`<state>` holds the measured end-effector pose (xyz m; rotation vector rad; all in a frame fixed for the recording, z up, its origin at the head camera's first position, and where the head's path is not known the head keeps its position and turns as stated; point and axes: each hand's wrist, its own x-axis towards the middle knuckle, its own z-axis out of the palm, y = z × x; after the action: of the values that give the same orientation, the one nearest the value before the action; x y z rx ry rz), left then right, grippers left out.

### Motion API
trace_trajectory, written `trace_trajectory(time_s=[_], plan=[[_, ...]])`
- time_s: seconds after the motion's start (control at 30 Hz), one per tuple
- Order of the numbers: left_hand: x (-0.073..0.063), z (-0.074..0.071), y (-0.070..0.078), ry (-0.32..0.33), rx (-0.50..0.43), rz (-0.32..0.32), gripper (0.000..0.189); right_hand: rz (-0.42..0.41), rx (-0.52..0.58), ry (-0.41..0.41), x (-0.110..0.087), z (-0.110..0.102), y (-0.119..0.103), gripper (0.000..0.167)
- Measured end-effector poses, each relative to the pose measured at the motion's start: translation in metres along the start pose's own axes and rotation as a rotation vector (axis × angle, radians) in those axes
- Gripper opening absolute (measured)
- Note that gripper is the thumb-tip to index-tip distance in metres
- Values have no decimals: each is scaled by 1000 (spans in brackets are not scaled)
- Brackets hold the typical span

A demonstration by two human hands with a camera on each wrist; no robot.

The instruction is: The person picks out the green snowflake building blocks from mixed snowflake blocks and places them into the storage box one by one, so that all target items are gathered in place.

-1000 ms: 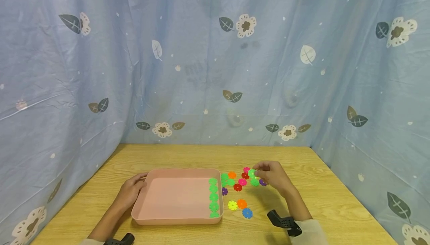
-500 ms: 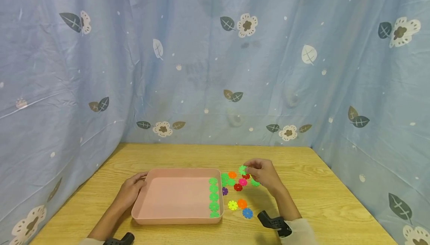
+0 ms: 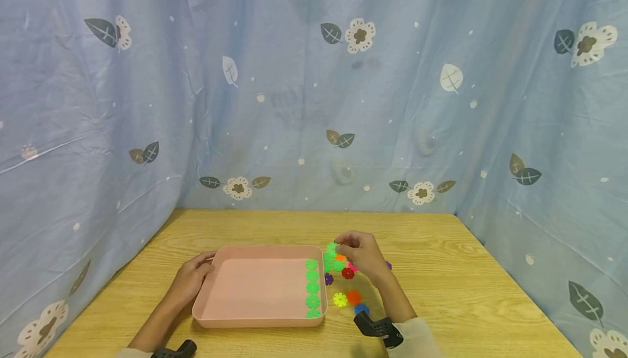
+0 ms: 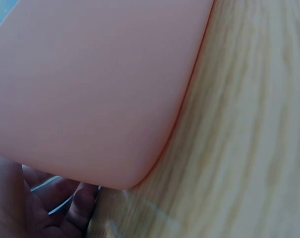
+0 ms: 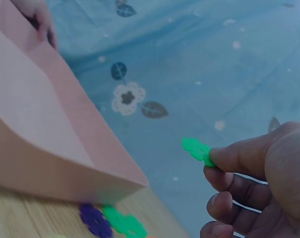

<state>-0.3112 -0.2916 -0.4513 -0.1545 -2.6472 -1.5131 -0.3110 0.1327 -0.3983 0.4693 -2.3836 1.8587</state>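
Observation:
A pink tray (image 3: 260,323) lies on the wooden table, and a column of green snowflake discs (image 3: 312,287) lines its right side. At the tray's left wall my left hand (image 3: 190,280) holds the edge; the left wrist view shows its fingers (image 4: 80,201) behind the tray's wall. Between thumb and forefinger, my right hand (image 3: 363,254) pinches one green snowflake disc (image 5: 197,150), raised above the table just right of the tray's far right corner. Below the pinched disc, more green discs (image 3: 336,265) lie on the table beside the tray.
Loose discs lie right of the tray: purple (image 3: 328,279), red (image 3: 348,273), yellow (image 3: 340,299), orange (image 3: 354,297) and blue (image 3: 362,309). My right hand partly covers others. A blue floral curtain (image 3: 294,91) hangs behind the table and along both sides.
My right hand has moved left toward the tray, carrying the green snowflake disc from over the loose discs. My left hand and the tray have stayed in place.

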Motion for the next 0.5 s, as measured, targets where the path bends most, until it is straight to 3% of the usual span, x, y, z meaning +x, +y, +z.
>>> trace_trajectory(time_s=[0.5], plan=[[1, -1, 0, 1, -3, -1, 45, -54, -98, 43, 8, 46, 8, 7]])
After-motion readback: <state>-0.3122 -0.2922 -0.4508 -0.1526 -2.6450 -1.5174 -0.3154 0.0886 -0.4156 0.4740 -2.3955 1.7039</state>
